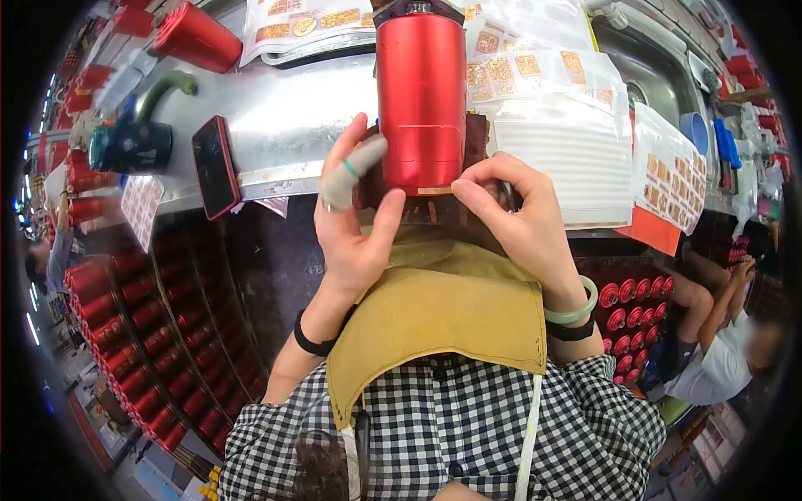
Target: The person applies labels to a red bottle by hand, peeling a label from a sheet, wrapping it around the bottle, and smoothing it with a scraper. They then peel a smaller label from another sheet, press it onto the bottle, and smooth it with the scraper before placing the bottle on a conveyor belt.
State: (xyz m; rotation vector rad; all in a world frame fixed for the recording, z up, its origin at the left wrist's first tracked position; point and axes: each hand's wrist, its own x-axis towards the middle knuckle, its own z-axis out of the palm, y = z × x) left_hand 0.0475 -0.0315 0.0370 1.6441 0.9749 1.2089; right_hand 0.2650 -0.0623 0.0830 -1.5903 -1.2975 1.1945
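Observation:
A shiny red metal cylinder [421, 100] lies in front of me on a dark support, its near end towards my body. My left hand [355, 209] is beside its near left edge, fingers apart, thumb close to the rim; a pale cover with a green band is on one finger. At the near right edge, my right hand [514, 204] has thumb and index finger pressed together at a thin gold-coloured strip [434, 191] along the rim. Whether that strip is still between the fingertips is hard to make out.
Left of the cylinder are a red phone [215, 167], a dark teal tape dispenser [132, 144] and another red cylinder [197, 37]. Gold sticker sheets [535, 73] lie right, near a sink [647, 63]. Racks of red parts [142, 334] flank me; another person [727, 367] sits at right.

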